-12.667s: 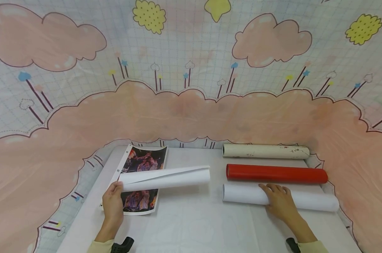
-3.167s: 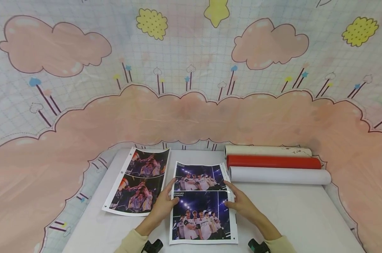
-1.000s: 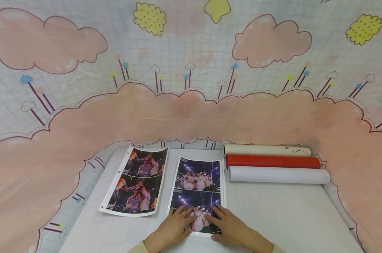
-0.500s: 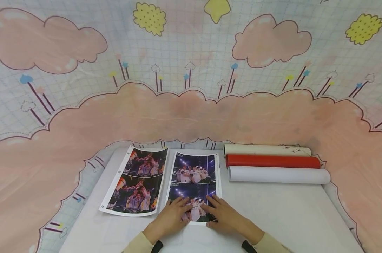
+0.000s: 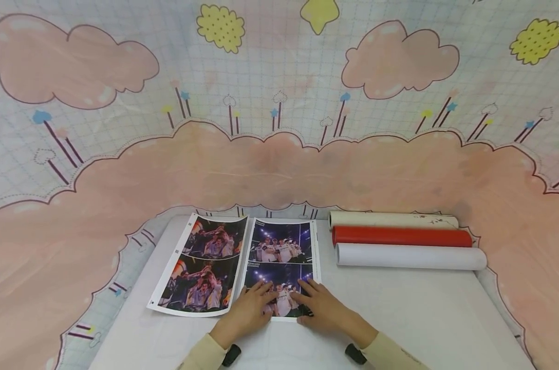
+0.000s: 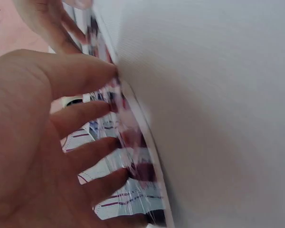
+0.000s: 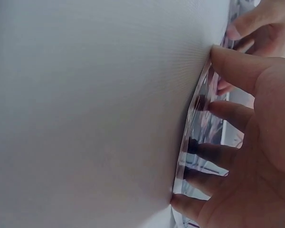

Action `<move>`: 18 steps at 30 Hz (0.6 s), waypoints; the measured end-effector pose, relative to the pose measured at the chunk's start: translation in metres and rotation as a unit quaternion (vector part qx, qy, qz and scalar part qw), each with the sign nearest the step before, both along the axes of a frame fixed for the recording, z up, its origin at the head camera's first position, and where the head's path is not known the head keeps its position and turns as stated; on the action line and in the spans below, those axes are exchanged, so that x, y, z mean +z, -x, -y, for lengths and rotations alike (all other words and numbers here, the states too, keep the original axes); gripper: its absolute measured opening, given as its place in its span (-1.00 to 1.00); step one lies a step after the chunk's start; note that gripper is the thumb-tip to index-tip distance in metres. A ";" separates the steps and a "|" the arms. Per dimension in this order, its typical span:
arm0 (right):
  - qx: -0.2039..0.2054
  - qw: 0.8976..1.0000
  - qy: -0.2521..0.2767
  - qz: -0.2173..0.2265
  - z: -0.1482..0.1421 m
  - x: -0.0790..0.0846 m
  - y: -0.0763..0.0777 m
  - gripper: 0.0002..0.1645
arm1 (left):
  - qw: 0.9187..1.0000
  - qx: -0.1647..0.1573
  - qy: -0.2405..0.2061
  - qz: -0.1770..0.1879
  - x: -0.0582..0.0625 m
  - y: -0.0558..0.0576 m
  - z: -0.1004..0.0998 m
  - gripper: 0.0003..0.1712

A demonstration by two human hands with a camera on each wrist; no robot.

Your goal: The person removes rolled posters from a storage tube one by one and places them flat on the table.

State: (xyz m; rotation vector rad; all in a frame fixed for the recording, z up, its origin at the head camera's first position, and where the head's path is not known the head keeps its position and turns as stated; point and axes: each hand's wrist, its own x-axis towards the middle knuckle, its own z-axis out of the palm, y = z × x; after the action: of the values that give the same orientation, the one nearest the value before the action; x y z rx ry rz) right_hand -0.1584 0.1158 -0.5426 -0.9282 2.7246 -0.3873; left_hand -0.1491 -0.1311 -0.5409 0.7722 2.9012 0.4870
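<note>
A glossy poster (image 5: 281, 244) with two group photos, one above the other, lies face up on the white table (image 5: 399, 308). Both hands rest on its near part with fingers spread, the left hand (image 5: 249, 308) at the left and the right hand (image 5: 328, 309) at the right. In the left wrist view, the left fingertips (image 6: 115, 142) touch the shiny surface, with the thumb at the near edge. The right wrist view shows the right fingertips (image 7: 199, 103) on it likewise. Beside it on the left lies a second poster (image 5: 201, 282), its near edge slightly curved.
Three rolls lie side by side at the back right: a cream patterned roll (image 5: 395, 219), a red roll (image 5: 402, 237) and a white roll (image 5: 411, 256). A cloud-printed cloth (image 5: 279, 169) rises behind the table.
Earlier the left hand held a white paper roll and the right hand touched the white roll at the right. The poster was then opened flat, and both hands have slid it away, beside the left poster.
</note>
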 end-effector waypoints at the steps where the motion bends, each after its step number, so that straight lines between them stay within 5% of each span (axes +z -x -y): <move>1: -0.003 1.000 0.001 0.002 0.001 0.000 0.000 -0.24 | 1.000 0.001 0.000 0.002 0.000 0.000 0.000 -0.46; 10: -0.020 1.000 0.003 0.010 0.006 0.000 0.002 -0.27 | 1.000 0.015 0.010 0.008 0.001 0.000 -0.003 -0.46; 18: -0.037 0.999 0.013 0.016 0.011 0.001 0.002 -0.30 | 1.000 0.005 0.007 -0.028 0.006 -0.004 -0.005 -0.54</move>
State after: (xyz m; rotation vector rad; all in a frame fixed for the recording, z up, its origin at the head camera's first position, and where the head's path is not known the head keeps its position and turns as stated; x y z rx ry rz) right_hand -0.1603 0.1047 -0.5413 -0.8218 2.7369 -0.4491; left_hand -0.1451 -0.1264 -0.5348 0.7824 2.9567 0.4517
